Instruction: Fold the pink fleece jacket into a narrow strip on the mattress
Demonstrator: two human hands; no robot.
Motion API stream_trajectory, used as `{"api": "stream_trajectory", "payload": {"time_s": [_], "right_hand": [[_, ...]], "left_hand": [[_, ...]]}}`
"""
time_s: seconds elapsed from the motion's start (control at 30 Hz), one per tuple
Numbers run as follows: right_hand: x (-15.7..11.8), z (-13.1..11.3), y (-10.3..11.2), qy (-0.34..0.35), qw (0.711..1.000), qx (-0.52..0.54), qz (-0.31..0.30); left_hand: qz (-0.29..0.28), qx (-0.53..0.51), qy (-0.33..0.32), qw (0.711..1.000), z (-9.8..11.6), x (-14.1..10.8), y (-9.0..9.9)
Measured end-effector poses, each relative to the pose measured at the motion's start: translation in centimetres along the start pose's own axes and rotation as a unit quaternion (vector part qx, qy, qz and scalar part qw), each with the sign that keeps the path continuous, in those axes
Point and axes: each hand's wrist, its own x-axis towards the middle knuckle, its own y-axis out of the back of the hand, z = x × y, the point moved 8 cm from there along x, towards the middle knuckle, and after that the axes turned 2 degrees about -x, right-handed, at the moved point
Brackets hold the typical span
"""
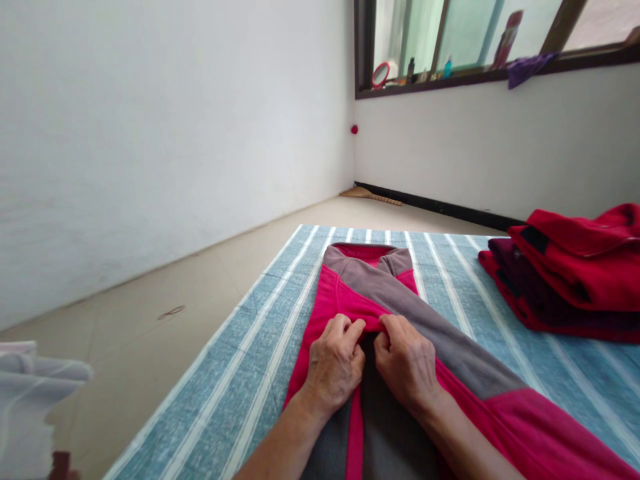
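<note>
A pink and grey jacket [370, 285] lies partly folded on a blue-and-white striped sheet [260, 347], its collar end pointing away from me. My left hand [336, 360] pinches a pink edge of the cloth near the middle of the garment. Close beside it, my right hand [406, 360] grips the same pink edge with curled fingers. One grey and pink sleeve stretches out to the lower right, beneath my right forearm. Dark grey cloth with a pink strip shows between my forearms.
On the right of the sheet sits a stack of folded red and dark clothes [580, 267]. White cloth [35, 393] hangs at the left edge. A brown brush-like object [370, 195] rests on the floor by the corner. Above, the window sill holds a round mirror [381, 75] and small bottles.
</note>
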Motion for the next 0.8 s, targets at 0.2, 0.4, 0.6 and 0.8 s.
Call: {"api": "stream_trajectory", "payload": {"time_s": [0.2,0.4,0.6,0.8], "right_hand": [[-0.1,0.1,-0.6,-0.004,0.999,-0.012,-0.034],[-0.2,0.4,-1.3,-0.014,0.996,-0.047,-0.071],[-0.1,0.4,-0.9,0.001,0.998,-0.038,-0.041],[-0.1,0.0,-0.5,0.024,0.999,-0.033,-0.021]], "left_hand": [[-0.013,-0.004,0.001,1.0,-0.1,0.1,0.0],[-0.007,0.005,-0.001,1.0,0.0,0.1,0.1],[-0.02,0.009,-0.008,1.0,0.2,0.2,0.1],[-0.032,0.019,-0.013,0.999,0.4,0.2,0.0]]}}
